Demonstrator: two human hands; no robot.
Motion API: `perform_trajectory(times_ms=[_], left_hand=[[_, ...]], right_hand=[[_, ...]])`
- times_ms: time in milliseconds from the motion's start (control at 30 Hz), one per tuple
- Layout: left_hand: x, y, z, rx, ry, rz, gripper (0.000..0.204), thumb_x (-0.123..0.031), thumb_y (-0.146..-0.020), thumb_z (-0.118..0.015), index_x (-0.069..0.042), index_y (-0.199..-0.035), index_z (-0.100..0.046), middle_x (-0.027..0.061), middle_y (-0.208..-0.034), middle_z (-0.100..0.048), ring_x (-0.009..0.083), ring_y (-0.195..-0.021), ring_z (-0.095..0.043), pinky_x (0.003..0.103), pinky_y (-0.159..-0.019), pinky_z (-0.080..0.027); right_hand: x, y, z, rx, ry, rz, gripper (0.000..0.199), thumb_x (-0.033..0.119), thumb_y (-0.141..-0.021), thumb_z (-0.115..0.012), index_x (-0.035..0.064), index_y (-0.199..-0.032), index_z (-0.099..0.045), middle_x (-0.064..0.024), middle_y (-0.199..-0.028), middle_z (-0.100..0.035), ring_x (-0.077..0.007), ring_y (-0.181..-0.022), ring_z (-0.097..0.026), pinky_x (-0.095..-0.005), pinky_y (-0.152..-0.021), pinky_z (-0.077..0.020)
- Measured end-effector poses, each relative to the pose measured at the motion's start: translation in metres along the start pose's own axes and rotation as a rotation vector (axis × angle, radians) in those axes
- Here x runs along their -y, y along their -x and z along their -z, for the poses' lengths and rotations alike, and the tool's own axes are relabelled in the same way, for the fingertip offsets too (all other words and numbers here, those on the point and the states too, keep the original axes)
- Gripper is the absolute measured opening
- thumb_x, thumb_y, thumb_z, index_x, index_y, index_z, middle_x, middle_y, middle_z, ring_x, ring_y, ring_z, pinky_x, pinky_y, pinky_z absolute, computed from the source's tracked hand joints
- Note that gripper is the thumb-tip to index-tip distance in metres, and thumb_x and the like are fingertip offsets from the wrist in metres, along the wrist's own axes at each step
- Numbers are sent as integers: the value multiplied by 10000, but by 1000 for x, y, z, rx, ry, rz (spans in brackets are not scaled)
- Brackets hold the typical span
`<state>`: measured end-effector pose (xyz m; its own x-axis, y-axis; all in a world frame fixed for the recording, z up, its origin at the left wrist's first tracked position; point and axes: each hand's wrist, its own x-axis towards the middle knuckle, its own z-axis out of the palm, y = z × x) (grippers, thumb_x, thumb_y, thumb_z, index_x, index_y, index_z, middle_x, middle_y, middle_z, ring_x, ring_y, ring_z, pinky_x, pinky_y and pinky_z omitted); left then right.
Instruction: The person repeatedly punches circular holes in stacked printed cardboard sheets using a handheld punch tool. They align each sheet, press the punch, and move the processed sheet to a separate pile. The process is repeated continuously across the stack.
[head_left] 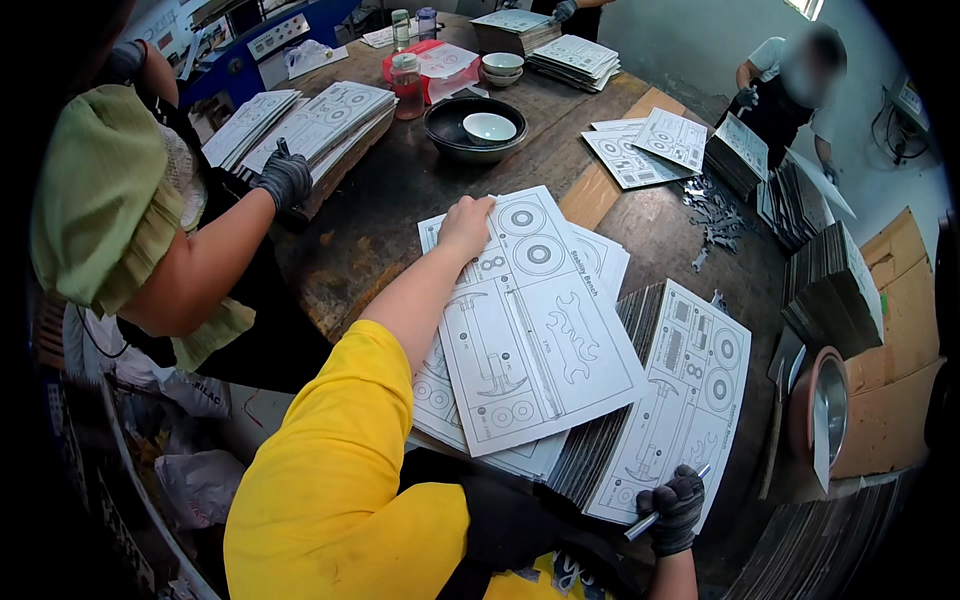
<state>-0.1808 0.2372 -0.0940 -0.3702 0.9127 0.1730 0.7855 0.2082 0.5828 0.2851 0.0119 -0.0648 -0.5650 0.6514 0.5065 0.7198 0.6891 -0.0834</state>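
The left hand [466, 228] touches a printed board [535, 350], its grip impossible to tell, while the gloved right hand [674, 512] clasps a silver rod [641, 527] above a stack [690, 385].

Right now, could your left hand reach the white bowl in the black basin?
Probably yes: only tabletop shows between the left hand and the white bowl, though the black basin surrounds it.

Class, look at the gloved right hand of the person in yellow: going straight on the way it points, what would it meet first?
The right hand would likely meet the printed top sheet of the stack just ahead; whether it already touches that sheet is unclear.
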Motion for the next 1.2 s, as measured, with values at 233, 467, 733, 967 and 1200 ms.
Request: perform_trajectory(times_ms=[233, 467, 733, 967, 1200], left_hand=[[-1, -3, 0, -22, -93, 3, 236, -88, -805, -488, -152, -996, -611, 96, -999, -552, 282, -997, -516, 382, -848, -409], [-7, -6, -3, -39, -157, -10, 204, -130, -814, -492, -166, -964, -625, 83, -971, -547, 271, -978, -518, 386, -843, -391], [-2, -8, -8, -76, -116, -14, 200, -128, -813, -496, -158, -962, -626, 85, -976, -549, 274, -982, -521, 406, -842, -390], [-3, -10, -6, -66, -108, -2, 184, -122, -796, -508, -141, -931, -631, 95, -972, -556, 275, -977, -525, 405, -839, -392], [12, 2, 15, -232, 89, 52, 266, -92, -713, -596, -126, -976, -623, 112, -1015, -557, 316, -987, -525, 397, -881, -400]], right_hand=[[-2, 1, 0, 6, -4, -6, 276, 258, -647, -659, 150, -644, -406, -47, -625, -381, -255, -617, -471, -471, -746, -473], [-2, 2, 0, 11, -16, -16, 279, 230, -587, -674, 149, -654, -416, -50, -620, -394, -259, -611, -479, -472, -744, -475], [-1, -1, 1, -1, -12, -14, 268, 220, -598, -665, 141, -648, -414, -46, -613, -393, -253, -594, -470, -469, -744, -477], [-2, 2, 0, 3, -12, -28, 278, 242, -604, -677, 136, -626, -421, -50, -626, -402, -261, -628, -485, -464, -747, -474], [-2, -1, 2, 2, -12, -15, 242, 213, -668, -641, 150, -684, -407, -22, -600, -368, -224, -572, -452, -454, -770, -471]])
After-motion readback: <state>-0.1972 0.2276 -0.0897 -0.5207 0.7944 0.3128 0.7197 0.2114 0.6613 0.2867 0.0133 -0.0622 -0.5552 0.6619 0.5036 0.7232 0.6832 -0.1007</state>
